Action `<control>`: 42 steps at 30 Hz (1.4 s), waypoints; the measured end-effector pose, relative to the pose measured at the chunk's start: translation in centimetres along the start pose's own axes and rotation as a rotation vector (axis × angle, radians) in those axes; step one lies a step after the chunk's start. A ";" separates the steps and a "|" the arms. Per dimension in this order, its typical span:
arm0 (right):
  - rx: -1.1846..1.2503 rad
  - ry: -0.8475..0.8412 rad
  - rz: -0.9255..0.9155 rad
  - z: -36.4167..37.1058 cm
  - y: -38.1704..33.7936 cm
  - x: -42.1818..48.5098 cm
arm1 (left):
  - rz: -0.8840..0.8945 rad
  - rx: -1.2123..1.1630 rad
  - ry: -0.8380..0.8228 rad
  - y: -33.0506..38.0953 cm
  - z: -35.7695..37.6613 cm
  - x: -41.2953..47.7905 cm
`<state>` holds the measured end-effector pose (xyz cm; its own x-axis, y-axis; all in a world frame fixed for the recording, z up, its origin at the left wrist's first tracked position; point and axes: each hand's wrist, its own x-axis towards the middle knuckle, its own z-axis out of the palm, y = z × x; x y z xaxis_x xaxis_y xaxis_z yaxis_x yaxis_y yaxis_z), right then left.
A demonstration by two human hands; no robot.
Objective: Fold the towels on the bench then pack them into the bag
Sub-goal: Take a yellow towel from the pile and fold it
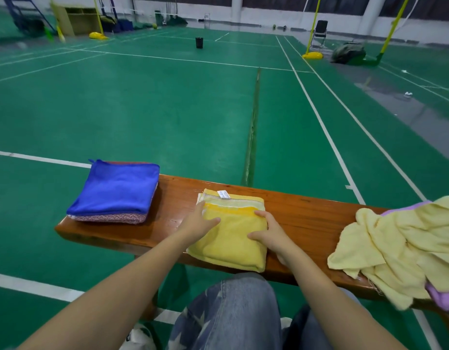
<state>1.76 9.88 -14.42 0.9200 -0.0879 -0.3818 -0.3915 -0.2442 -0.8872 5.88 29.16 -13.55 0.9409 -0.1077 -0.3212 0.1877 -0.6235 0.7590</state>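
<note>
The left hand [200,221] lay flat on the left edge of the folded yellow towel [231,245], and the right hand [269,231] curled over its right edge, mid-tabletop [307,218]. Further left, two folded towels were stacked: a blue towel [117,188] on a patterned towel [112,218]. Right lay one unfolded heap [400,248], pale yellow and purple.

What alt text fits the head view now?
The left hand and right hand rest on a folded yellow towel on a wooden bench. A folded blue towel tops a stack to the left; unfolded pale yellow towels lie heaped to the right.
</note>
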 end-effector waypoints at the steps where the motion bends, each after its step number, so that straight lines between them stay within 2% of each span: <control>1: 0.020 -0.006 -0.003 -0.1 0.1 -0.2 | 0.014 -0.054 -0.003 0.1 0.0 -0.2; 5: 0.077 0.001 -0.036 -0.4 0.5 -0.6 | 0.077 -0.250 -0.006 -0.2 0.3 -1.0; 11: 0.092 0.078 -0.180 0.1 -2.3 -0.6 | 0.186 -0.308 0.099 0.6 -1.7 -1.5; 14: 0.116 0.094 -0.269 1.6 -5.1 0.0 | 0.239 -0.343 0.159 0.9 -5.1 -1.4; 18: 0.113 0.027 -0.364 5.5 -9.5 1.1 | 0.276 -0.382 0.262 -0.2 -11.1 -1.4; 23: 0.066 -0.036 -0.453 12.7 -13.8 3.2 | 0.239 -0.393 0.383 -3.3 -18.1 -1.3; 31: -0.027 -0.154 -0.477 21.8 -15.4 7.5 | 0.153 -0.277 0.427 -9.6 -24.8 0.7; 35: -0.052 -0.130 -0.439 23.6 -13.8 9.1 | 0.148 -0.217 0.400 -12.0 -24.7 3.1; 39: -0.162 -0.118 -0.420 24.1 -12.0 10.2 | 0.080 0.043 0.402 -15.2 -23.8 5.5; 42: -0.245 -0.129 -0.433 23.9 -10.8 10.7 | 0.069 0.109 0.387 -16.6 -23.0 6.3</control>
<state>15.48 34.64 -15.11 0.9817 0.1873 -0.0349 0.0546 -0.4521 -0.8903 15.20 56.58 -15.15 0.9907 0.1344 -0.0194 0.1094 -0.7054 0.7003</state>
